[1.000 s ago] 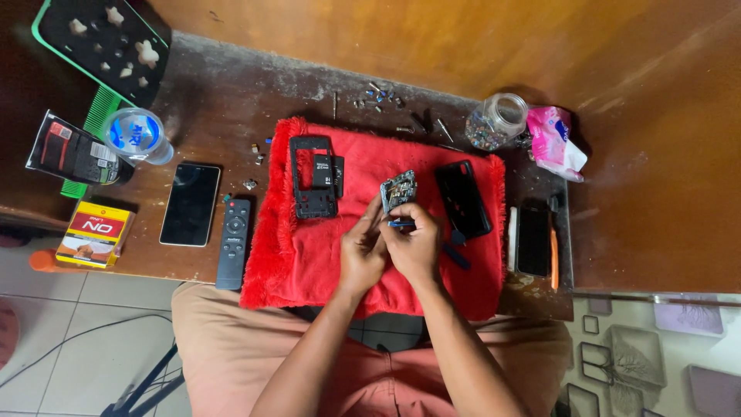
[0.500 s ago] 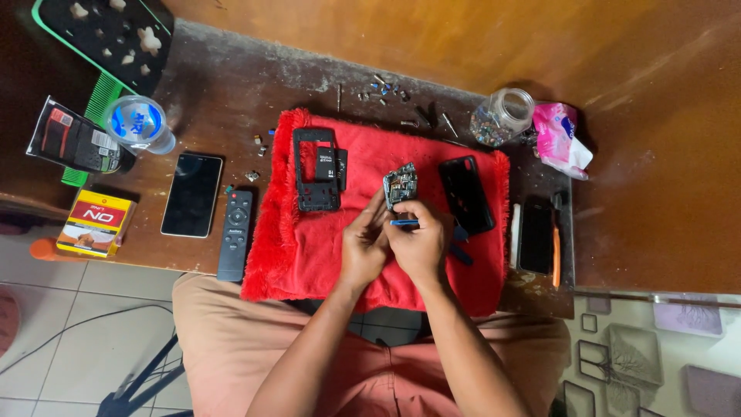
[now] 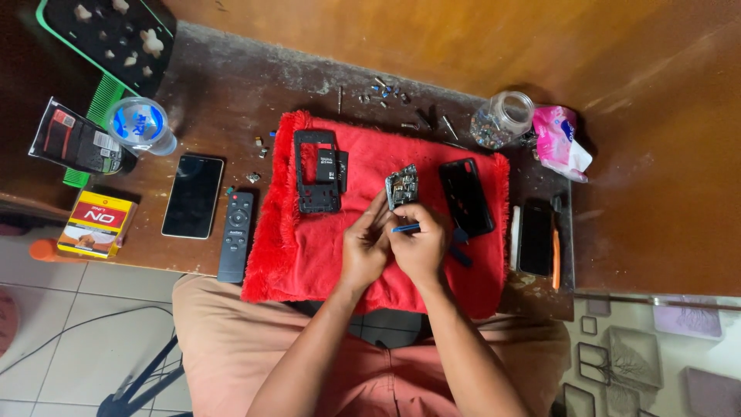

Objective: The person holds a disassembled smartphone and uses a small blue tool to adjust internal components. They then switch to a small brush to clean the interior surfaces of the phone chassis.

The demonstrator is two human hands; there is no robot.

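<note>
A red fluffy cloth (image 3: 309,247) covers the middle of a worn wooden table. My left hand (image 3: 363,249) holds a small phone circuit board (image 3: 402,186) upright above the cloth. Close beside it, my right hand (image 3: 421,245) grips a blue-handled tool (image 3: 404,228), its tip toward the board. A black phone frame (image 3: 316,171) lies on the cloth to the left of my hands. A black phone back cover (image 3: 465,196) lies to the right.
On the table's left lie a black phone (image 3: 193,195), a black remote (image 3: 235,236), a yellow box (image 3: 97,224), a plastic cup (image 3: 141,126) and a green tray (image 3: 108,31). A glass jar (image 3: 502,120), pink packet (image 3: 562,140), loose screws (image 3: 384,90) and another phone (image 3: 535,236) sit right.
My hands stay together over the cloth with the board and tool; only slight shifts. The view has drifted a little.
</note>
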